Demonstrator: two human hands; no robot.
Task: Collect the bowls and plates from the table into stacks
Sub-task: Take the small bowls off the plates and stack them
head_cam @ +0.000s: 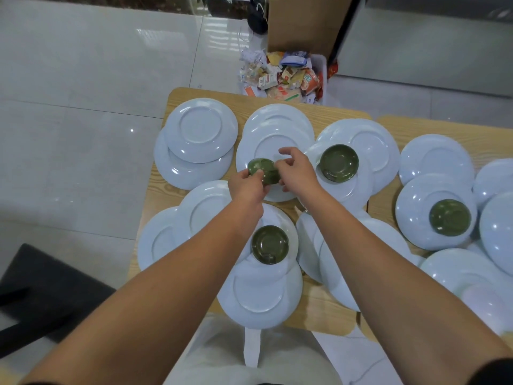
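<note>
Several white plates lie overlapping on the wooden table (327, 309). A small green bowl (263, 170) is tilted above a white plate (273, 143) at the table's middle; my left hand (247, 187) grips its near side and my right hand (298, 169) pinches its right rim. Three more green bowls sit on plates: one at centre right (339, 163), one near me (270, 244), one at the right (449, 217). A pair of overlapping plates (200, 130) lies at the far left.
A white bin (319, 65) overflowing with wrappers stands on the floor just beyond the table's far edge, with a cardboard box (302, 20) behind it. A dark chair seat (47, 295) sits at my lower left. A second table (444, 129) adjoins on the right.
</note>
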